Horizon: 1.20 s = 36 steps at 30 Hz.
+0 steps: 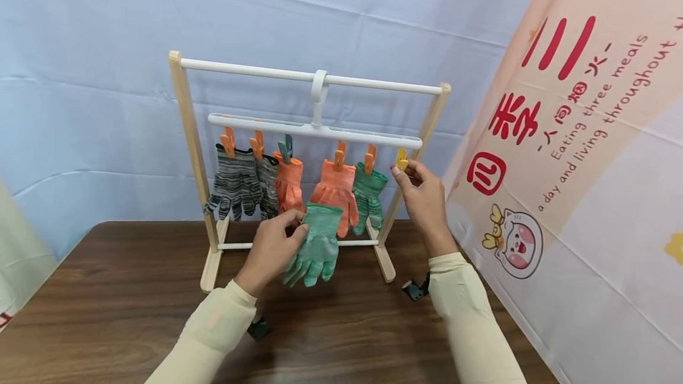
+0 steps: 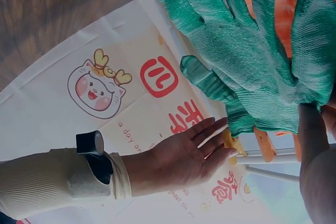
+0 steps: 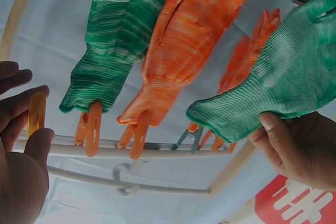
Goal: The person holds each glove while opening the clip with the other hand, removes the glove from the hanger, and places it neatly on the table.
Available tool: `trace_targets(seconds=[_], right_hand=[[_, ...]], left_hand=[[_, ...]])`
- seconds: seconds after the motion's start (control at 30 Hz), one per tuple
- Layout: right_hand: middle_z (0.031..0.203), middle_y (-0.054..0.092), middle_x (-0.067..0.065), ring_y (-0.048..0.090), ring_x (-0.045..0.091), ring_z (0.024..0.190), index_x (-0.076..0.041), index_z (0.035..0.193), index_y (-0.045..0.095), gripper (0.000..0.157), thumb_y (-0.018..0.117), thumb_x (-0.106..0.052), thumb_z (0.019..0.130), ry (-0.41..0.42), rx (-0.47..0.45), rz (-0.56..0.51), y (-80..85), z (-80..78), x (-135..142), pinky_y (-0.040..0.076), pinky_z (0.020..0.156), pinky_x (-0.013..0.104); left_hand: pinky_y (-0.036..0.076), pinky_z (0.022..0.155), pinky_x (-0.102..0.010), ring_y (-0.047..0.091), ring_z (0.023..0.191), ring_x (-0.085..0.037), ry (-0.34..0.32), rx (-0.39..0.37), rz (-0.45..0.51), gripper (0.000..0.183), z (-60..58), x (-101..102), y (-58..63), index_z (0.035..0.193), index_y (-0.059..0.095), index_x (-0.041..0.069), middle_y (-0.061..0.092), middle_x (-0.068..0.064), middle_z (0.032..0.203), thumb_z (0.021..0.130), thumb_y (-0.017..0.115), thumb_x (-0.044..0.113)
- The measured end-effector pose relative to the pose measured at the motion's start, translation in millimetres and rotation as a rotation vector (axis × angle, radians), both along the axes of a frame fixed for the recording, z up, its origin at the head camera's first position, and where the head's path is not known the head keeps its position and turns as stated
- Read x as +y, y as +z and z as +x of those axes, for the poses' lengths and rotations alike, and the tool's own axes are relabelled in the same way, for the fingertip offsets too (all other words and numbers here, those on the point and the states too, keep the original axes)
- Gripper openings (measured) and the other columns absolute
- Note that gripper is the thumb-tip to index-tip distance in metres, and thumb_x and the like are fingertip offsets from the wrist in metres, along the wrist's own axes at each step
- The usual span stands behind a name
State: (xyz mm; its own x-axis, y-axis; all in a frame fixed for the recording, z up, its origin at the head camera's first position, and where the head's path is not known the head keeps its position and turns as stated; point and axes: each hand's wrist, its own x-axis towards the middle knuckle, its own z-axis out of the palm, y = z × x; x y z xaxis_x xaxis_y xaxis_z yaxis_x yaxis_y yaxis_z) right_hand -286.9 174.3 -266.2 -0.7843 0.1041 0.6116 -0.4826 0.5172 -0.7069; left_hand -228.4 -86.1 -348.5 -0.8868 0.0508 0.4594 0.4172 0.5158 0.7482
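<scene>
My left hand point(image 1: 274, 248) pinches a green glove point(image 1: 319, 242) near its cuff, in front of the rack; the fingers of this glove hang downward. Up at the right end of the white hanger point(image 1: 368, 136), my right hand point(image 1: 425, 197) pinches a yellow clothespin point(image 1: 402, 160) between thumb and finger. No glove hangs from that clothespin. Beside it, a second green glove point(image 1: 368, 194) hangs from an orange clothespin point(image 1: 370, 159). The right wrist view shows the yellow clothespin point(image 3: 37, 113) in my fingers and the held green glove point(image 3: 252, 98) to the right.
A wooden rack point(image 1: 189, 135) with white rods carries the hanger. Orange gloves point(image 1: 333, 179) and grey-black gloves point(image 1: 235, 179) hang along it from orange and dark green clothespins. The rack stands on a brown table point(image 1: 133, 301). A printed cloth point(image 1: 576, 153) hangs at the right.
</scene>
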Motion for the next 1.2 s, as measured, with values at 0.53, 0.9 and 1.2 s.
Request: trace_targets(seconds=[0.53, 0.9, 1.2], right_hand=[[0.097, 0.067, 0.006, 0.059, 0.015, 0.081, -0.009, 0.107, 0.066, 0.027, 0.062, -0.027, 0.088, -0.042, 0.002, -0.006, -4.3, -1.6, -1.8, 0.045, 0.067, 0.023], [0.099, 0.066, 0.009, 0.061, 0.02, 0.088, -0.007, 0.109, 0.066, 0.031, 0.06, -0.03, 0.089, -0.077, -0.016, 0.001, -6.0, -2.6, -3.7, 0.048, 0.074, 0.036], [0.098, 0.066, 0.008, 0.061, 0.019, 0.089, -0.008, 0.108, 0.066, 0.031, 0.06, -0.031, 0.088, -0.085, -0.054, -0.011, -8.3, -3.5, -6.8, 0.048, 0.074, 0.035]], left_hand=[[0.039, 0.052, -0.032, 0.044, 0.048, -0.014, 0.045, 0.006, -0.02, 0.009, 7.0, -24.7, -5.2, 0.098, 0.062, 0.023, 0.06, 0.008, 0.076, 0.092, 0.056, 0.023], [0.039, 0.053, -0.031, 0.046, 0.053, -0.014, 0.075, 0.022, -0.034, 0.009, 12.6, -44.5, -8.4, 0.099, 0.063, 0.02, 0.059, 0.007, 0.075, 0.091, 0.057, 0.021], [0.039, 0.054, -0.032, 0.045, 0.052, -0.015, 0.114, 0.005, -0.053, 0.006, 15.6, -59.7, -15.3, 0.095, 0.063, 0.021, 0.058, 0.007, 0.072, 0.09, 0.059, 0.022]])
